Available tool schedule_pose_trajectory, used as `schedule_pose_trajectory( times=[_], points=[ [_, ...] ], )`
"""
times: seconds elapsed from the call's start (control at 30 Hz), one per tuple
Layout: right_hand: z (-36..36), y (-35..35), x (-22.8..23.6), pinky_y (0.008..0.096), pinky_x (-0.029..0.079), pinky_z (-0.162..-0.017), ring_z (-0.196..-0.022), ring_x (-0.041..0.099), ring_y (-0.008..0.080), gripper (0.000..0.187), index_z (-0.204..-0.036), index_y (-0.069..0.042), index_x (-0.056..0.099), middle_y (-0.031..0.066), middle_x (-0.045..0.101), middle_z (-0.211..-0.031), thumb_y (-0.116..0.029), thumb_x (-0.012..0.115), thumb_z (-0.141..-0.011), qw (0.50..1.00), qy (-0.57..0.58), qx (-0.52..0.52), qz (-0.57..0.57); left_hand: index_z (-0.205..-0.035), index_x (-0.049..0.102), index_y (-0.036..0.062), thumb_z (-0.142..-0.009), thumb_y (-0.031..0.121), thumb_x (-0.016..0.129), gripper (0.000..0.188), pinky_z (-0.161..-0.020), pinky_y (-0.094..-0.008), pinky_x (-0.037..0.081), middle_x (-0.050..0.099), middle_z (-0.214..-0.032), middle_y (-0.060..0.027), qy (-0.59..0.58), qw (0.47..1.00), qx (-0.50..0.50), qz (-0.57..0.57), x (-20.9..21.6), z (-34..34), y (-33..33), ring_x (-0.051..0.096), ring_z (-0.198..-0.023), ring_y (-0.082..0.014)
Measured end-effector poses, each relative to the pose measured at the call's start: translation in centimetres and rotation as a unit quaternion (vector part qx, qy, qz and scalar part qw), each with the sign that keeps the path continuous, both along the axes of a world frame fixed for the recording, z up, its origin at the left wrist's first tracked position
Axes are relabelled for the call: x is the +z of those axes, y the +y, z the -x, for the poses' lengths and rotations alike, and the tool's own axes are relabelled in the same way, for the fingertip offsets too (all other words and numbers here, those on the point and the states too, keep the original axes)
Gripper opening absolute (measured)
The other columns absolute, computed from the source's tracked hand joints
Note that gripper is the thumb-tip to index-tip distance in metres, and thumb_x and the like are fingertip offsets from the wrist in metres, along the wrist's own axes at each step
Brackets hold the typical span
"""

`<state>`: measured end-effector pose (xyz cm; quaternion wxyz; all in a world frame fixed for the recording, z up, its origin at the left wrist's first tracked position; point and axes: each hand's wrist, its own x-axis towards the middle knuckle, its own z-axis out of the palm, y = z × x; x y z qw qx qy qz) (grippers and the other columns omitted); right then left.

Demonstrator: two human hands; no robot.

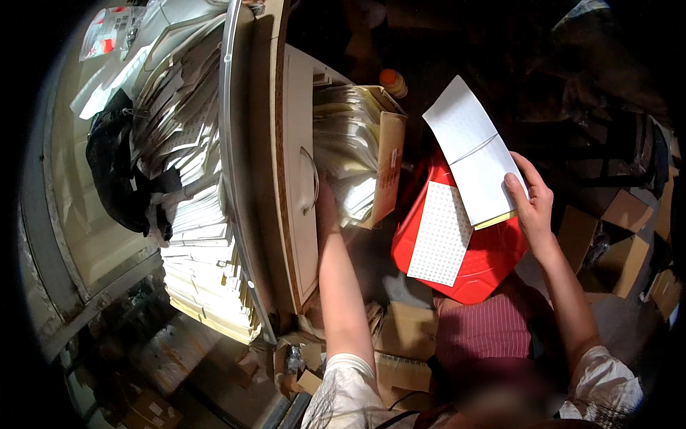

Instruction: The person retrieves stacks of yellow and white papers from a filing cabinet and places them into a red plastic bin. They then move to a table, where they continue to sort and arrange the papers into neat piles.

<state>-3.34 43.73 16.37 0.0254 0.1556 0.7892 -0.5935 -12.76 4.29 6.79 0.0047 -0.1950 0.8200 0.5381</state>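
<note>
My right hand [534,202] grips a bundle of white paper sheets [475,161] by its lower right edge, thumb on top. A thin band runs around the bundle's middle, and a yellow edge shows at its bottom. Below it, a white sheet with a grid of small printed marks [440,232] lies on a red plastic stool [493,261]. My left hand [326,200] reaches in between the white drawer front [299,150] and a cardboard box packed with papers [388,168]. Its fingers are hidden there, so what they touch cannot be made out.
Left of the drawer, a table with a metal edge [232,136] bears long piles of paper sheets [196,214] and a black bag [111,168]. A bottle with an orange cap [392,81] stands beyond the box. Open cardboard boxes [618,261] sit at the right.
</note>
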Motion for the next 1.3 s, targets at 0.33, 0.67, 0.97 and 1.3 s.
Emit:
schedule_pose_trajectory(
  times=[0.33, 0.67, 0.97, 1.3],
  points=[
    [3.7, -7.9, 3.6, 0.0284, 0.052, -0.083, -0.092, 0.064, 0.0125, 0.037, -0.123, 0.004, 0.063, 0.0093, 0.071, -0.103, -0.022, 0.062, -0.096, 0.985, -0.024, 0.065, 0.159, -0.132, 0.053, -0.0039, -0.09, 0.01, 0.055, 0.045, -0.109, -0.042, 0.039, 0.056, -0.136, -0.0249, -0.051, 0.993, -0.046, 0.098, 2.6, -1.3, 3.6, 0.052, -0.128, -0.038],
    [13.1, -21.4, -2.3, 0.0475, 0.053, -0.057, -0.071, 0.07, 0.0357, 0.019, -0.099, -0.006, 0.066, 0.0193, 0.069, -0.075, -0.017, 0.062, -0.084, 0.89, 0.22, 0.343, -0.203, -0.136, 0.051, -0.0046, -0.097, 0.011, 0.054, 0.042, -0.111, -0.0412, 0.036, 0.056, -0.138, -0.022, 0.033, 0.996, 0.026, 0.079, -0.1, -3.8, 0.7, 0.052, -0.128, -0.0349],
    [9.2, -27.0, -7.4, 0.0405, 0.057, -0.074, -0.092, 0.071, 0.0294, 0.025, -0.095, -0.007, 0.076, 0.0136, 0.071, -0.103, -0.019, 0.055, -0.091, 0.78, 0.077, 0.517, -0.344, -0.135, 0.054, -0.0036, -0.103, 0.018, 0.048, 0.04, -0.105, -0.0413, 0.041, 0.059, -0.136, -0.0208, 0.068, 0.99, 0.108, 0.062, -1.3, -4.3, -0.7, 0.056, -0.12, -0.0334],
    [6.4, -27.0, -7.8, 0.0492, 0.053, -0.089, -0.114, 0.059, 0.0413, 0.049, -0.118, -0.003, 0.068, 0.0216, 0.063, -0.125, -0.044, 0.058, -0.093, 0.77, 0.017, 0.51, -0.384, -0.135, 0.057, -0.0014, -0.096, 0.032, 0.06, 0.052, -0.098, -0.0404, 0.045, 0.06, -0.13, -0.0186, -0.091, 0.993, 0.072, -0.036, 1.8, 3.2, 3.2, 0.058, -0.112, -0.0316]
  ],
)
